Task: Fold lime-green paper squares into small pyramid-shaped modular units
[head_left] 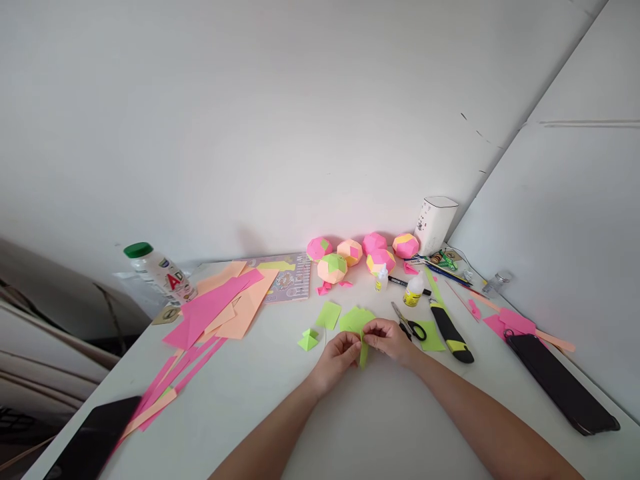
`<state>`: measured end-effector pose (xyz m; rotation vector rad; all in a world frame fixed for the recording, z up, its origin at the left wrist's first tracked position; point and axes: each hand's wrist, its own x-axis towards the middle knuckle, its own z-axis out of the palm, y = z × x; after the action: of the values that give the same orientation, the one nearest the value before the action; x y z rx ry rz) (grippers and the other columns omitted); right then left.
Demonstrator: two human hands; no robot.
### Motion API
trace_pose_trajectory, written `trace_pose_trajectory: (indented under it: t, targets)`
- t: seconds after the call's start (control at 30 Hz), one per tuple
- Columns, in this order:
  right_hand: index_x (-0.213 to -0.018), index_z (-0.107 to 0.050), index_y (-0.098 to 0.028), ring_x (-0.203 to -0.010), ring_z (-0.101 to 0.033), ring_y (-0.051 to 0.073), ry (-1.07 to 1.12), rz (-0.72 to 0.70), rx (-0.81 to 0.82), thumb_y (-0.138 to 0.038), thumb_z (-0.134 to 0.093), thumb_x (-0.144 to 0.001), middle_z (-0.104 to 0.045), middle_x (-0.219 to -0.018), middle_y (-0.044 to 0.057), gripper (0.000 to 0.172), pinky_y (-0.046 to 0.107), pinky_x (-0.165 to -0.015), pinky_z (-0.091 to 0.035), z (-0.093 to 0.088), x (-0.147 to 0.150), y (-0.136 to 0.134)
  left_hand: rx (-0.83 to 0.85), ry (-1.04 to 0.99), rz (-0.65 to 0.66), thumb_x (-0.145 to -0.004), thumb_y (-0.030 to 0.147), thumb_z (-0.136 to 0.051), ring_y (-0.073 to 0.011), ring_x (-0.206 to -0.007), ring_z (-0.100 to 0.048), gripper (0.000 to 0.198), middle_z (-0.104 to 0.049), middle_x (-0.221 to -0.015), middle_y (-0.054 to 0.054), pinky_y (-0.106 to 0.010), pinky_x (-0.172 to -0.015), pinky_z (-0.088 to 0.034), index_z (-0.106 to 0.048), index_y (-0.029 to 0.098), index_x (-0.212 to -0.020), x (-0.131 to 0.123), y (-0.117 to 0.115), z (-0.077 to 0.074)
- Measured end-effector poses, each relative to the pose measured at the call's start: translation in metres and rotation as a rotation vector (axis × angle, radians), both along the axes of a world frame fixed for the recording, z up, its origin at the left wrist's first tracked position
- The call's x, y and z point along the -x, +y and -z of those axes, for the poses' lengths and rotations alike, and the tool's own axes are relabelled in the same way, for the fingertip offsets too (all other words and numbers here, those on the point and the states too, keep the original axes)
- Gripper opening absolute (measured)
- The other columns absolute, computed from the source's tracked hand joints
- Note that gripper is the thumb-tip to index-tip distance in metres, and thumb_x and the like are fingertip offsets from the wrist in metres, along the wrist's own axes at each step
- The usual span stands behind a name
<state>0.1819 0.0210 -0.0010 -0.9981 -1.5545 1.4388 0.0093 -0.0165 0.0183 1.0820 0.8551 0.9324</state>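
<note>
Between my two hands is a small folded piece of green paper (pixel 363 357), held upright just above the table. My left hand (pixel 341 357) pinches its left side, and my right hand (pixel 389 339) pinches its upper right. Just behind them lie more green paper pieces (pixel 356 319) and a green square (pixel 329 315). To the left of my left hand rests a small folded green paper shape (pixel 309 339). Black-handled scissors (pixel 411 325) lie beside my right hand, partly over another green sheet (pixel 433 337).
Several paper balls (pixel 333 268) stand along the wall, near glue bottles (pixel 413 291) and a marker (pixel 400 283). A utility knife (pixel 451 333) and black case (pixel 563 383) lie right. Pink and orange sheets (pixel 215 307), a bottle (pixel 163 275) and a dark device (pixel 93 440) are left.
</note>
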Motion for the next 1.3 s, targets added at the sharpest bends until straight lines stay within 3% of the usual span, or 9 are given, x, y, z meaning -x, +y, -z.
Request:
trace_pose_trajectory:
  t: [0.13,0.33,0.5,0.67,0.87,1.07,1.3]
  targets:
    - [-0.077,-0.062,-0.016,-0.052,-0.048,0.010,-0.009,-0.004,0.019,-0.037,-0.068,-0.070,-0.056,-0.062,-0.002,0.023,0.023,-0.048,-0.037,0.002,0.001,0.000,-0.006,-0.015,0.022,-0.065,0.043,-0.069,-0.0093,-0.060,-0.046,0.034,-0.050,-0.069,0.002,-0.023,-0.057,-0.040,-0.049,0.017,-0.072,0.000,-0.001,0.000]
    - [-0.079,-0.063,-0.016,-0.064,-0.055,0.014,-0.023,-0.002,-0.032,-0.037,-0.068,-0.069,-0.061,-0.071,0.001,0.024,0.026,-0.059,-0.044,0.001,0.001,0.000,0.015,-0.034,0.017,-0.062,0.039,-0.072,-0.0077,-0.057,-0.045,0.036,-0.048,-0.067,0.004,-0.022,-0.053,-0.037,-0.047,0.017,-0.077,0.000,0.000,0.002]
    - [-0.086,-0.064,-0.017,-0.072,-0.056,0.015,-0.014,0.019,-0.033,-0.038,-0.067,-0.071,-0.061,-0.077,0.002,0.026,0.029,-0.067,-0.045,0.000,0.000,0.000,0.005,-0.036,-0.103,-0.061,0.040,-0.073,-0.0074,-0.055,-0.042,0.038,-0.043,-0.064,0.006,-0.019,-0.047,-0.036,-0.046,0.019,-0.078,-0.001,0.001,0.006]
    - [-0.095,-0.063,-0.017,-0.071,-0.054,0.015,-0.009,-0.023,0.004,-0.039,-0.066,-0.073,-0.059,-0.076,0.002,0.031,0.028,-0.066,-0.043,-0.005,0.003,-0.004,-0.025,-0.124,-0.197,-0.063,0.038,-0.071,-0.0080,-0.058,-0.044,0.034,-0.046,-0.069,0.004,-0.021,-0.051,-0.041,-0.047,0.019,-0.077,-0.001,0.002,0.007]
    - [-0.071,-0.061,-0.016,-0.061,-0.044,0.012,-0.049,-0.046,-0.076,-0.039,-0.064,-0.075,-0.046,-0.068,-0.001,0.023,0.024,-0.057,-0.037,-0.010,0.003,-0.006,-0.028,-0.104,-0.185,-0.064,0.034,-0.070,-0.0089,-0.061,-0.046,0.031,-0.052,-0.081,0.000,-0.023,-0.054,-0.043,-0.058,0.019,-0.089,0.000,0.001,0.004]
    - [-0.070,-0.060,-0.016,-0.061,-0.039,0.011,-0.053,-0.052,-0.109,-0.037,-0.064,-0.075,-0.043,-0.068,-0.002,0.021,0.023,-0.056,-0.033,-0.007,0.000,-0.005,-0.031,-0.012,-0.178,-0.063,0.032,-0.070,-0.0074,-0.058,-0.043,0.042,-0.054,-0.085,-0.001,-0.023,-0.055,-0.040,-0.063,0.022,-0.104,0.002,-0.001,0.002]
    - [-0.070,-0.063,-0.016,-0.060,-0.041,0.011,-0.027,-0.028,-0.143,-0.036,-0.067,-0.072,-0.046,-0.066,-0.002,0.020,0.024,-0.055,-0.034,-0.004,0.000,-0.003,0.009,0.055,-0.181,-0.063,0.036,-0.071,-0.0080,-0.053,-0.042,0.050,-0.050,-0.062,0.004,-0.023,-0.053,-0.037,-0.061,0.017,-0.108,0.000,-0.002,0.001]
